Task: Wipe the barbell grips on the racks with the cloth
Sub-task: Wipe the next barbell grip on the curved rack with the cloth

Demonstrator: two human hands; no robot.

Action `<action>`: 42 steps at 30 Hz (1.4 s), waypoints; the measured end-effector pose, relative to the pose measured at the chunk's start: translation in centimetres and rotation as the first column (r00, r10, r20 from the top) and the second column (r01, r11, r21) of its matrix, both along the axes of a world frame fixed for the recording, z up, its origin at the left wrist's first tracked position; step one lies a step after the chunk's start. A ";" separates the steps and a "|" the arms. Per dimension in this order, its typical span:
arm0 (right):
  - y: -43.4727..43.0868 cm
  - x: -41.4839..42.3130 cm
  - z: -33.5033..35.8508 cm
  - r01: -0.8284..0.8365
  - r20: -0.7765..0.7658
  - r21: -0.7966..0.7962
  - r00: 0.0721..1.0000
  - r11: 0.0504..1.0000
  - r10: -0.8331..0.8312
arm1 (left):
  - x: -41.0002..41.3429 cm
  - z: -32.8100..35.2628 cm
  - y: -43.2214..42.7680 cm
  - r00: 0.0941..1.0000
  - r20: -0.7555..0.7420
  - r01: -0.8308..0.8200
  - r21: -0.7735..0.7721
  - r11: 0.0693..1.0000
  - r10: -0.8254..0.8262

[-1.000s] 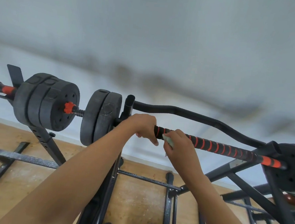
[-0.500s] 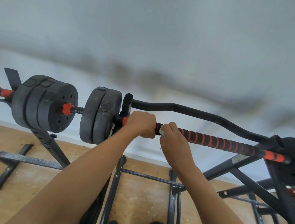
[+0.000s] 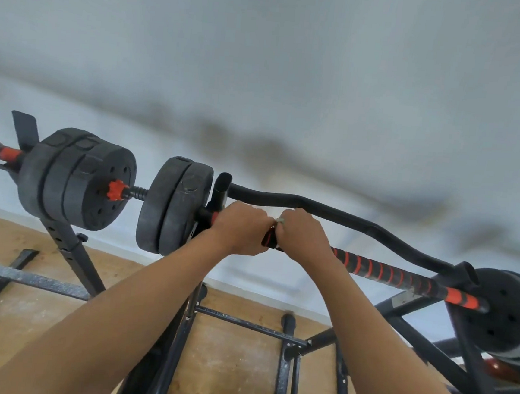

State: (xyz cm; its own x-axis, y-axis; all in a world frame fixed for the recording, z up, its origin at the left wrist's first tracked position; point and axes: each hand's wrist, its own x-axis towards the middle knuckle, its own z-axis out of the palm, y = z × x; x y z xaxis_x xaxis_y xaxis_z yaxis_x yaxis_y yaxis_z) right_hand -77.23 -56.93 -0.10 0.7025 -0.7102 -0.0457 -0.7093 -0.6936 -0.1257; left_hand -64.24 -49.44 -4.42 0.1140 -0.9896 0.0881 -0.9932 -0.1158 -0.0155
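A barbell with a black grip striped in orange (image 3: 381, 272) lies across a black rack. My left hand (image 3: 242, 228) grips the bar at its left end, just right of the black weight plates (image 3: 173, 205). My right hand (image 3: 304, 235) is wrapped round the grip right beside the left hand, with a small pale cloth (image 3: 280, 220) pinched under its fingers against the bar. Only a corner of the cloth shows. Both hands nearly touch.
A curved black bar (image 3: 329, 210) runs behind the barbell. A second loaded bar with black plates (image 3: 78, 177) sits on a stand to the left. More plates (image 3: 509, 309) hang at the right end. Black rack legs (image 3: 250, 323) cross the wooden floor below.
My right hand with the cloth has slid left along the grip until it sits against my left hand. The left hand keeps its hold at the bar's left end.
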 end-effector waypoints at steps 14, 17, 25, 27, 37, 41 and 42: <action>3.1 -4.9 -1.2 -0.169 0.195 -0.042 0.965 0.985 0.174 | 2.2 3.6 -3.0 0.734 -0.585 0.255 0.708 0.659 0.345; 1.0 -4.8 0.0 -0.082 0.329 0.084 0.943 0.993 0.050 | 1.6 2.7 -1.7 0.869 -0.476 0.100 0.438 0.893 0.136; 0.7 -1.3 -0.2 -0.008 0.153 0.069 0.988 0.998 -0.002 | -1.6 -0.5 1.1 0.995 0.002 -0.098 -0.091 0.991 0.099; 1.4 -1.6 -1.0 -0.032 0.190 0.043 0.981 0.999 0.024 | -1.6 0.3 0.3 0.990 -0.012 -0.142 -0.023 0.990 0.141; 1.8 -5.7 -0.7 -0.200 0.291 0.043 0.940 0.979 0.180 | 1.9 3.2 -3.4 0.763 -0.567 0.124 0.598 0.792 0.309; -2.0 -4.3 1.3 -0.118 0.326 0.039 0.940 0.992 0.099 | 0.6 2.0 -1.4 0.926 -0.373 0.016 0.190 0.982 0.057; -2.4 -3.6 1.5 -0.110 0.314 0.069 0.946 0.992 0.083 | -0.1 1.5 -0.9 0.966 -0.255 -0.020 0.101 0.995 0.045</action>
